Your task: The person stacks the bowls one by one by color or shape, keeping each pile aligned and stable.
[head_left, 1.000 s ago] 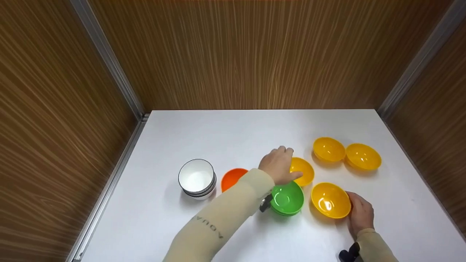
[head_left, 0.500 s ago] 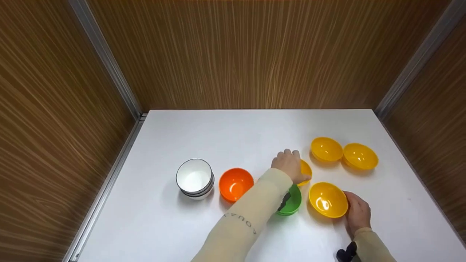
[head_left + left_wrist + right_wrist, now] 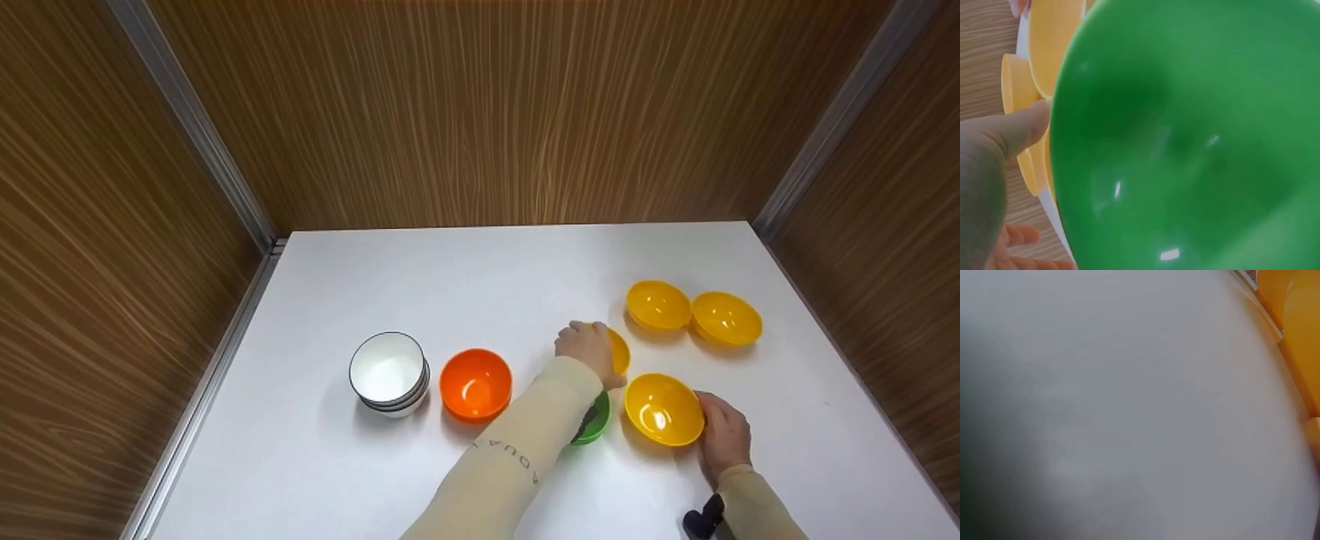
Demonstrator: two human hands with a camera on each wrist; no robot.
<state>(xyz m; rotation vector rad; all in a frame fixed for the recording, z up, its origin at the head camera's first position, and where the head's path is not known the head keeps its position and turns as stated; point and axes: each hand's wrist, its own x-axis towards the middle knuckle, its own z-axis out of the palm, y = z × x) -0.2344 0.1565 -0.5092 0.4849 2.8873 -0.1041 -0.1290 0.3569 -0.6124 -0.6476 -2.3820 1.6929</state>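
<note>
My left hand [image 3: 588, 354] reaches over the stacked green bowls [image 3: 598, 427] to a yellow bowl [image 3: 621, 352] behind them. Its thumb lies at the near side of that bowl and its fingers at the far side, spread apart. In the left wrist view, the green bowl [image 3: 1185, 135] fills most of the picture and hides part of the yellow one, while the thumb [image 3: 1027, 126] stretches out straight. Farther right, my right hand [image 3: 726, 431] holds a nearer yellow bowl [image 3: 664, 409] by its right side, with most of the fingers hidden. The right wrist view is mostly blurred white.
Two more yellow bowls, one [image 3: 658, 305] beside the other [image 3: 726, 319], sit at the back right. An orange bowl [image 3: 475, 385] stands left of my left forearm, and a stack of white bowls [image 3: 388, 369] farther left. Wood-grain panels [image 3: 480, 112] enclose the white table [image 3: 420, 277].
My left hand has moved right, over the green bowls, and settled around the yellow bowl behind them. The orange bowl has come into fuller view. My right hand has stayed at its bowl.
</note>
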